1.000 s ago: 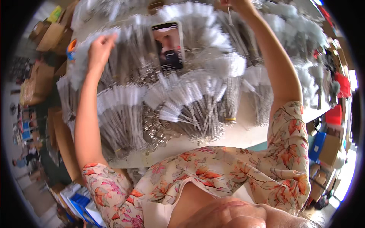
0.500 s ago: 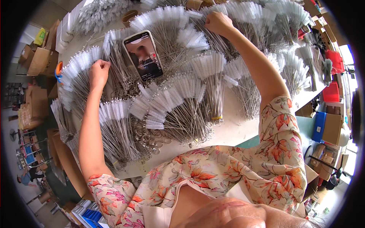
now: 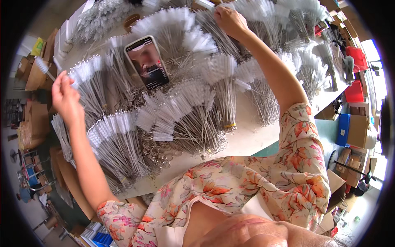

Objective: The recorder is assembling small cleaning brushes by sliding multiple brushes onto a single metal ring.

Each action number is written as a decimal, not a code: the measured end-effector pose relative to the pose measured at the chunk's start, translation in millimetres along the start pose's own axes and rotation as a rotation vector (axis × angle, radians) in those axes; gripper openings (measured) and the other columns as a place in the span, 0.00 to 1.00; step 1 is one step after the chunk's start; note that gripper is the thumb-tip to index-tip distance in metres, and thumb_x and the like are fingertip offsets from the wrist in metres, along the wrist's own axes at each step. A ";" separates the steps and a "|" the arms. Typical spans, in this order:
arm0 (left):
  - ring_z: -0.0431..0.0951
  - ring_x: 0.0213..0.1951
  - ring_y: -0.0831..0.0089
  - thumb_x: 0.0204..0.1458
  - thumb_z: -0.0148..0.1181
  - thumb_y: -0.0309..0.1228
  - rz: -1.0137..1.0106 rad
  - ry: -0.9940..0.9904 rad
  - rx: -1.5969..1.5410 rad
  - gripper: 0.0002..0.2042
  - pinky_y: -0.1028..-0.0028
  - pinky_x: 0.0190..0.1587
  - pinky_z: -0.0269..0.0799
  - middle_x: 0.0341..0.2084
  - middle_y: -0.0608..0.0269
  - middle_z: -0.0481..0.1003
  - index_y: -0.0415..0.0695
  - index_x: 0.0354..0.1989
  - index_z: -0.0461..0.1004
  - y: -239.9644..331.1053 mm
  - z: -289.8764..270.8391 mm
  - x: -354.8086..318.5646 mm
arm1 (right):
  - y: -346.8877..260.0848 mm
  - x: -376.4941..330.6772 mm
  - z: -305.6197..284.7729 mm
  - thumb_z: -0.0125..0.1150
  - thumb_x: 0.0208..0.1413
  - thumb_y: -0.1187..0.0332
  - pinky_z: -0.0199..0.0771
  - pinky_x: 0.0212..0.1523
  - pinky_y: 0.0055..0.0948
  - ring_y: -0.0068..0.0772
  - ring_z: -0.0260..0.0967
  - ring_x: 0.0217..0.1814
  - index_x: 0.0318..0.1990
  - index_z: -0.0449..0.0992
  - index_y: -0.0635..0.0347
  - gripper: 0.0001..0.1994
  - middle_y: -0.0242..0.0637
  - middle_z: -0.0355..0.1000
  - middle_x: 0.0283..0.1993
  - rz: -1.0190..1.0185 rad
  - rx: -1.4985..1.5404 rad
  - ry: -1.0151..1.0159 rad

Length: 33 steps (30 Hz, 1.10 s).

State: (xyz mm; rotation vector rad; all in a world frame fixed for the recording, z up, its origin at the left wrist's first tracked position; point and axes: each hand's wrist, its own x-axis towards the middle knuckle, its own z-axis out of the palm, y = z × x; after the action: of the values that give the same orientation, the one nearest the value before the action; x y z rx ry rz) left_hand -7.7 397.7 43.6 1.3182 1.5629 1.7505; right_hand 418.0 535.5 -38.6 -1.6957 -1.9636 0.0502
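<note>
At the table's left edge, my left hand (image 3: 68, 99) is raised, its fingers partly spread. A white-bristled tube brush (image 3: 41, 65) sticks out past its fingertips, the thin wire stem running back to them. My right hand (image 3: 228, 20) is closed among the far brushes; what its fingers hold is hidden. Fanned bundles of wire-stemmed brushes (image 3: 185, 103) lie between my arms, bristle ends mostly away from me. A phone (image 3: 147, 61) with a lit screen rests on the bundles. Loose metal rings (image 3: 160, 152) lie by the near stems.
The white tabletop (image 3: 255, 138) shows along my side. More brushes (image 3: 103, 18) are piled at the far left, beside a brown tape roll (image 3: 131, 21). Cardboard boxes (image 3: 39, 119) stand left of the table. Red bins (image 3: 354, 91) and a blue box (image 3: 344, 129) are at the right.
My left hand has moved left from the brush bundle to the table edge, with a brush now at its fingertips. My right hand has shifted slightly left and farther away. The view has shifted slightly.
</note>
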 end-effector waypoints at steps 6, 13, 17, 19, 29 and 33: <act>0.59 0.25 0.92 0.56 0.49 0.29 -0.308 -0.165 -0.073 0.16 0.91 0.19 0.50 0.29 0.73 0.67 0.36 0.52 0.65 23.3 -31.7 -18.7 | 29.1 18.1 4.3 0.51 0.49 0.62 0.69 0.31 0.39 0.44 0.70 0.32 0.34 0.71 0.55 0.09 0.42 0.70 0.28 -0.202 -0.189 -0.020; 0.54 0.20 0.90 0.59 0.44 0.34 -0.324 -0.119 -0.072 0.18 0.89 0.17 0.47 0.23 0.73 0.60 0.33 0.52 0.64 56.7 -54.8 -77.7 | 121.1 25.5 -111.3 0.50 0.55 0.66 0.60 0.17 0.20 0.18 0.58 0.21 0.31 0.69 0.56 0.05 0.30 0.65 0.26 0.227 0.676 0.228; 0.50 0.17 0.89 0.60 0.43 0.35 -0.358 -0.101 0.022 0.17 0.88 0.16 0.42 0.20 0.72 0.59 0.33 0.48 0.67 68.3 -95.1 -111.2 | 149.8 16.8 -91.5 0.55 0.46 0.49 0.70 0.34 0.40 0.45 0.71 0.33 0.34 0.75 0.49 0.15 0.38 0.73 0.29 0.142 -0.254 0.121; 0.50 0.18 0.89 0.59 0.44 0.34 -0.419 -0.050 0.059 0.16 0.87 0.17 0.42 0.20 0.72 0.58 0.31 0.46 0.68 54.5 -89.9 -123.5 | 129.4 -10.0 -83.5 0.53 0.49 0.52 0.69 0.39 0.41 0.44 0.71 0.41 0.36 0.78 0.47 0.14 0.38 0.74 0.35 0.144 -0.381 -0.050; 0.55 0.18 0.86 0.58 0.45 0.33 -0.391 -0.012 -0.334 0.14 0.86 0.18 0.50 0.17 0.71 0.60 0.34 0.37 0.73 50.0 -83.3 -174.5 | 65.1 0.3 -143.6 0.54 0.50 0.57 0.70 0.36 0.23 0.28 0.72 0.36 0.35 0.78 0.51 0.12 0.33 0.73 0.27 0.045 -0.047 0.450; 0.53 0.14 0.86 0.59 0.42 0.33 -0.299 -0.219 -0.420 0.14 0.86 0.15 0.50 0.16 0.71 0.62 0.37 0.40 0.72 59.1 -45.5 -193.0 | -42.6 -52.4 -142.5 0.47 0.57 0.58 0.71 0.36 0.27 0.28 0.69 0.32 0.44 0.71 0.64 0.18 0.35 0.69 0.37 -0.005 0.949 0.128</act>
State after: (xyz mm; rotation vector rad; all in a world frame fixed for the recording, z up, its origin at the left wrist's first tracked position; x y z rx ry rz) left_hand 54.3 200.5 34.9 0.9757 1.1258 1.5748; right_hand 442.1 433.5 79.3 -1.0187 -1.4617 0.7271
